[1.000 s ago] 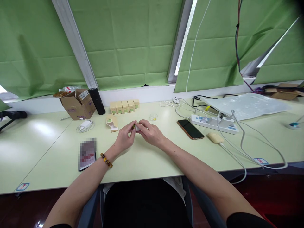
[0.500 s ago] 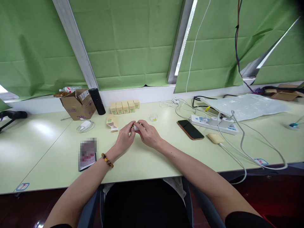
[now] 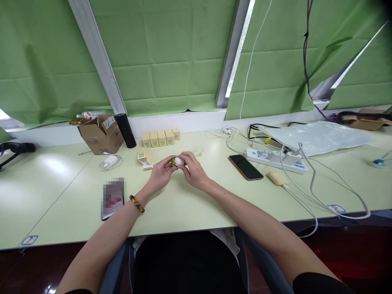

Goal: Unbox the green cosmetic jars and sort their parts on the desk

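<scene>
Now, in the head view, a small rounded white-and-green object (image 3: 179, 162) is pinched between the left hand (image 3: 160, 175) and the right hand (image 3: 196, 173), over the pale-green tabletop (image 3: 190, 208). Green-and-white labels (image 3: 162, 143) are borne by small tan cardboard boxes (image 3: 161, 136), too tiny to be read; a clear plastic container (image 3: 199, 151) is partly blocked by the right hand.

From above and behind the bare left hand (image 3: 159, 176) and bare right hand (image 3: 196, 174), the head-worn camera is facing forward and down.
</scene>
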`<state>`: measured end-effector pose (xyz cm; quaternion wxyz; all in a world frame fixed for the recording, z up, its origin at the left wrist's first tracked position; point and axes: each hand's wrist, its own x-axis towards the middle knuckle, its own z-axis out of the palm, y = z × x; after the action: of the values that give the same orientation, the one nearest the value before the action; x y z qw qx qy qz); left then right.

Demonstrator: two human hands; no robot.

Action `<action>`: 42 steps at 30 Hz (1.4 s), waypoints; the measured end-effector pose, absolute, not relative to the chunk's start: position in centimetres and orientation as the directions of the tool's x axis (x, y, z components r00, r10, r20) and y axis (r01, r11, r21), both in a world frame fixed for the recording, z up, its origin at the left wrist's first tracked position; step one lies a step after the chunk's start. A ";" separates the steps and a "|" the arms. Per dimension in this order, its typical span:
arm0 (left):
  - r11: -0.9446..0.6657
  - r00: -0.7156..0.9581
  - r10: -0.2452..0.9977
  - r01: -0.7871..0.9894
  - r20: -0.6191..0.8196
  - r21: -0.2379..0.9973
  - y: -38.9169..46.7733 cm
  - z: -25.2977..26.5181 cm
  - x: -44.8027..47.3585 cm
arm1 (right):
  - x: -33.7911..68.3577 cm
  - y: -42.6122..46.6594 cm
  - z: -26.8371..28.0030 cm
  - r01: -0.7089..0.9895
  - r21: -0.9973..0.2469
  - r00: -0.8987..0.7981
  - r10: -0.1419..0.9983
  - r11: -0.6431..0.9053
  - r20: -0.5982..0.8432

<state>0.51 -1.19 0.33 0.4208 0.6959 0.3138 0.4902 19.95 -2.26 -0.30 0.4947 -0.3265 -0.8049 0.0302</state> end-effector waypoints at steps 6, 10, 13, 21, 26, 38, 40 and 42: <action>-0.378 0.291 0.883 -0.027 0.369 0.925 -0.3 -0.4 0.3 | 20.1 -2.3 0.6 0.325 -0.607 -0.075 0.660 0.725 0.748; -0.339 0.222 0.919 0.020 0.326 0.941 0.2 -0.7 0.2 | 20.4 -2.2 1.7 0.001 -0.819 0.020 0.819 0.574 0.574; -0.322 0.179 0.933 0.022 0.313 0.947 0.3 -0.6 0.2 | 20.7 -2.0 2.3 -0.304 -0.865 -0.046 0.901 0.398 0.431; -0.320 0.124 0.940 0.001 0.317 0.948 0.2 -0.4 0.4 | 21.2 -1.1 1.8 -0.475 -0.834 -0.099 0.925 0.279 0.366; -0.320 0.129 0.941 0.020 0.314 0.947 0.4 -0.7 0.3 | 21.5 -0.9 1.8 -0.393 -0.850 -0.094 0.904 0.351 0.417; -0.339 0.108 0.936 0.024 0.335 0.940 0.5 -0.9 0.2 | 22.0 -1.9 3.0 0.004 -0.785 0.052 0.784 0.619 0.619; -0.341 0.103 0.936 0.032 0.337 0.939 0.5 -0.9 0.1 | 21.8 -2.3 3.0 0.194 -0.698 0.034 0.706 0.689 0.707; -0.344 0.099 0.935 0.036 0.340 0.938 0.5 -0.9 0.1 | 21.9 -2.1 2.9 0.331 -0.607 -0.011 0.647 0.722 0.763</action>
<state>0.06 0.54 -0.91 0.4142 0.6148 0.3952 0.5425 21.91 -2.06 2.93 0.6101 -0.3494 -0.6992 0.1295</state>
